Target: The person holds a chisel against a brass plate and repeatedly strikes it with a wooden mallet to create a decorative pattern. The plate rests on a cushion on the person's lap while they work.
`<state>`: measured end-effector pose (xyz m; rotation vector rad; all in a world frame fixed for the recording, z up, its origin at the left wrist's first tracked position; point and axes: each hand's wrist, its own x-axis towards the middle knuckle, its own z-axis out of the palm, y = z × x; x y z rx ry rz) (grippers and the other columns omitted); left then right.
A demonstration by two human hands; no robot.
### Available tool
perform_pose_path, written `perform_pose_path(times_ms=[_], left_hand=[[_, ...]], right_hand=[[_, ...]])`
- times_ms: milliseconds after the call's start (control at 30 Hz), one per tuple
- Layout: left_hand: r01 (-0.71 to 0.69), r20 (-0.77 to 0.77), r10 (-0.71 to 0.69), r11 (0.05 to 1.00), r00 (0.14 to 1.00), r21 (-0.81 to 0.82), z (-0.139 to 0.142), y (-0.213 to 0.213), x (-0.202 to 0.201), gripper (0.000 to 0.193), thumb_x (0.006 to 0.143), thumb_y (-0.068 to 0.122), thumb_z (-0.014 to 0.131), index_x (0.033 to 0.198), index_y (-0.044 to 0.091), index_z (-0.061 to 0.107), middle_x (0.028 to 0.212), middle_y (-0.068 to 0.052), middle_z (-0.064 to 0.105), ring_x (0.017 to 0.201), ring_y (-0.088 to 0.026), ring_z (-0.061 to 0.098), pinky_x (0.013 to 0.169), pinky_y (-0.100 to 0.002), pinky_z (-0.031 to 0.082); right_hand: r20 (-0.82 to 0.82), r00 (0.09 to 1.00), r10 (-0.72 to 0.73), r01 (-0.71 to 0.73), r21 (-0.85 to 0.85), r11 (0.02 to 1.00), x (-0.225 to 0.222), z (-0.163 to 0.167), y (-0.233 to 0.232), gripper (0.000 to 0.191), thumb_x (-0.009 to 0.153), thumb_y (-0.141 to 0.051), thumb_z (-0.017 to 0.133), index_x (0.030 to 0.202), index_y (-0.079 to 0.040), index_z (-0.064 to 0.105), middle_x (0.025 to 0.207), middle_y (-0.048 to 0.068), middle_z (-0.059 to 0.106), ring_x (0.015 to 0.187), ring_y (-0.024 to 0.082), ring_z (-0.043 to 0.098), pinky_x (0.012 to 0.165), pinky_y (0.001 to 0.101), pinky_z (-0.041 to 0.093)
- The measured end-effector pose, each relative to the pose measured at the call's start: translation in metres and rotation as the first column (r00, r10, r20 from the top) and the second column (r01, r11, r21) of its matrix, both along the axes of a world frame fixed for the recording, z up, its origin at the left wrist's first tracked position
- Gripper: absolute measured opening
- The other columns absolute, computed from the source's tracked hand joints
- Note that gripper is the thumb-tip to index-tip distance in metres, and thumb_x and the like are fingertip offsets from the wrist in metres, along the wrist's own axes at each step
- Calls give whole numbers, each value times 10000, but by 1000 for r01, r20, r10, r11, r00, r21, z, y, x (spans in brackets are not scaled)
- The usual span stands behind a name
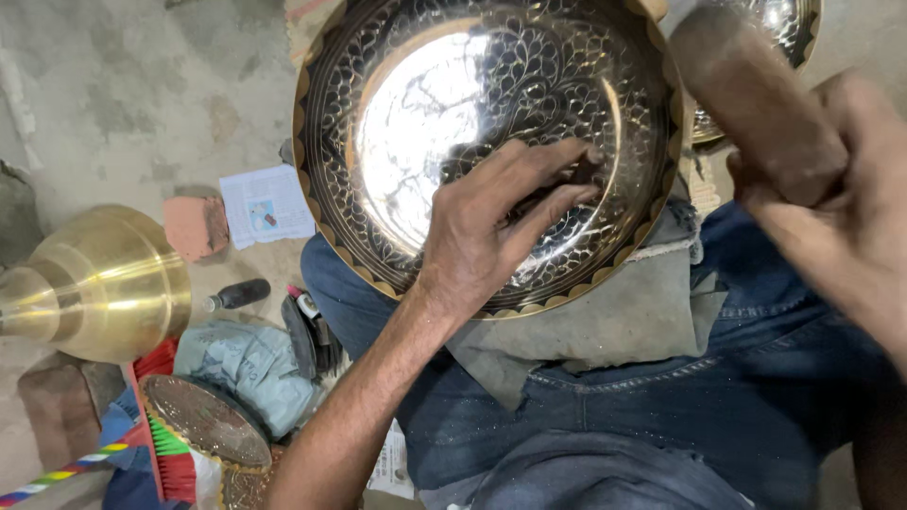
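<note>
A large round brass plate (397, 57) with dark engraved leaf patterns and a scalloped rim rests tilted on my lap over a grey cloth (624, 312). My left hand (496, 222) lies on the plate's lower right part, fingers pinched on a thin dark tool that is mostly hidden. My right hand (831, 208), blurred, is raised at the right and grips a thick brown wooden mallet (746, 94) above the plate's right rim.
A brass bell-shaped vessel (94, 283) lies at the left on the concrete floor. Near it are a brick (194, 227), a paper sheet (265, 203), a dark small bottle (241, 295), a grey bag (241, 368) and another engraved plate (203, 420). A second brass plate (789, 28) peeks in at top right.
</note>
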<state>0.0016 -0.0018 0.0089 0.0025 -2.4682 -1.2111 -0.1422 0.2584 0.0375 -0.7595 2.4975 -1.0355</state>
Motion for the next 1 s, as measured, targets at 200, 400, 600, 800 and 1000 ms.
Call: perform_pose_path(times_ms=[200,400,600,800,1000], left_hand=[[-15,43,17,999,999,-37,1,2,0,390,1016,217,756,1387,180,640,959,38,683,731,-32,629,602,-154,600],[-8,66,11,999,998,-48,2,1,-1,385,1015,222,755,1380,173,642,946,42,679,718,-24,629,564,-150,581],[1,47,1,999,999,-49,1,0,-1,390,1020,209,749,1390,165,633,949,38,666,757,-31,633,588,-151,585],[-3,41,5,999,999,-51,-2,3,0,423,990,229,769,1385,161,631,936,43,639,765,-32,637,623,-161,611],[20,27,-19,999,999,-35,0,1,-3,333,1020,223,743,1338,165,663,1062,32,704,871,-58,703,741,-179,662]], right_hand=[[-133,985,106,-112,-38,993,-2,-21,10,399,871,-42,746,1215,8,552,971,148,651,831,245,692,752,361,571],[-197,968,157,-131,139,982,-4,-9,3,443,807,52,710,1223,44,559,1004,172,658,875,279,705,747,380,578],[-95,972,214,-161,393,905,2,13,-9,356,908,-9,729,1220,-27,557,956,122,645,848,224,691,752,355,594],[-268,883,384,-149,616,774,-2,3,-1,470,749,-28,810,1171,-48,602,890,111,686,826,238,708,774,384,587],[-224,929,294,-115,580,807,3,13,-11,389,792,3,805,1127,-24,610,837,139,692,801,262,712,711,376,570]])
